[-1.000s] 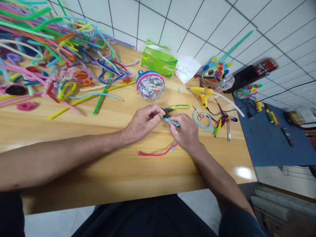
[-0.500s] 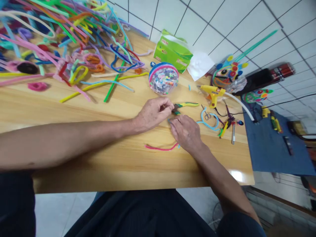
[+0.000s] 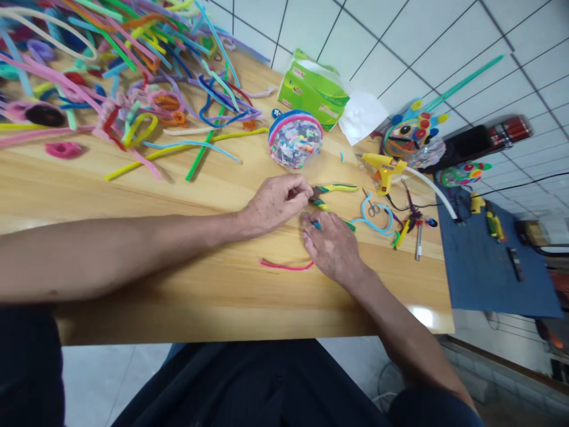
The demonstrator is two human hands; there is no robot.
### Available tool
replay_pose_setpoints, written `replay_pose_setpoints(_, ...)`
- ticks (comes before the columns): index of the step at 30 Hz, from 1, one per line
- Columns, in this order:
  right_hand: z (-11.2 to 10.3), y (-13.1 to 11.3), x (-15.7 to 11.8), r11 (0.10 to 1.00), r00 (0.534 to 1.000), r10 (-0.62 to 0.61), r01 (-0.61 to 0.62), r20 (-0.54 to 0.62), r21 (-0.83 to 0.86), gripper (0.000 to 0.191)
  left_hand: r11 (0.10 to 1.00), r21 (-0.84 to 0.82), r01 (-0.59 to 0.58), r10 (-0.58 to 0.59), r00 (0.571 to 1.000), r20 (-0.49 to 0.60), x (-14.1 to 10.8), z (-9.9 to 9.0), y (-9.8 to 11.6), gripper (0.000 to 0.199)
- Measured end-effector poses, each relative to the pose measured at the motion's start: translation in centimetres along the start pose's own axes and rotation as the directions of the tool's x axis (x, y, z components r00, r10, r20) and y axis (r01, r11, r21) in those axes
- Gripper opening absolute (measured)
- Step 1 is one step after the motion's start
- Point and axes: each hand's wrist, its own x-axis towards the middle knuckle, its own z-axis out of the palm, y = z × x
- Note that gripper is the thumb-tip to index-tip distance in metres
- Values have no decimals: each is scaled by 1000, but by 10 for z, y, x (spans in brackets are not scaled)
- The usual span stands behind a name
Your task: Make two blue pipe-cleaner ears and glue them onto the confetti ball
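Observation:
My left hand (image 3: 280,203) is closed in a pinch over the wooden table, at the jaws of the yellow-green pliers (image 3: 338,188); what its fingertips hold is too small to make out. Just to the right and nearer me, my right hand (image 3: 331,244) has its fingers curled together, with a bit of blue showing between them. A red pipe cleaner (image 3: 287,267) lies on the table and runs up to the right hand's fingers. Beyond my hands stands a clear round container (image 3: 296,141) with colourful bits and a pink and blue rim.
Pipe cleaners of many colours (image 3: 133,35) are heaped at the back left. Behind the container is a green tissue pack (image 3: 312,92). To the right lie a yellow glue gun (image 3: 384,169), small scissors (image 3: 373,209) and a blue pipe cleaner loop (image 3: 377,228).
My right hand has shifted slightly left and down, opening a small gap from the left hand and uncovering more of the pliers' lower handle. The left hand has hardly moved.

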Motion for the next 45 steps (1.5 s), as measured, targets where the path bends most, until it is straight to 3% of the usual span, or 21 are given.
replay_pose_setpoints(14,3,9,7,998,998,-19,15,65,63,27,1000,7,8,-8,1000,4,0,1,0,17)
replay_pose_setpoints(20,15,14,4,961,979,137,-94,-149,261,29,1000,-1,8,-8,1000,-3,-1,1,0,19)
replay_pose_setpoints(23,15,22,6,874,920,339,-231,-198,427,28,1000,12,5,-6,1000,4,-1,0,-2,18)
replay_pose_setpoints(26,9,31,10,703,846,523,-360,-104,613,21,1000,4,-9,9,1000,10,0,1,-4,19)
replay_pose_setpoints(29,5,34,11,597,815,579,-425,2,680,20,1000,-2,-5,5,1000,26,0,1,-4,19)
replay_pose_setpoints(31,8,31,9,666,832,552,-404,-49,627,20,1000,0,1,-1,1000,31,0,1,-2,19)
replay_pose_setpoints(34,16,21,2,866,886,411,-306,-213,395,22,1000,7,4,-4,999,33,0,0,0,19)
replay_pose_setpoints(36,21,14,-3,943,934,286,-235,-213,237,22,1000,14,10,-10,999,33,0,0,1,18)
replay_pose_setpoints(38,23,9,-8,969,967,200,-171,-157,180,21,1000,28,13,-14,999,33,0,0,1,17)
replay_pose_setpoints(41,22,7,-11,963,978,168,-135,-126,233,22,996,92,-9,4,998,59,0,-1,0,17)
replay_pose_setpoints(45,19,10,-12,927,963,219,-155,-158,340,25,911,356,-208,141,969,204,-7,-2,1,20)
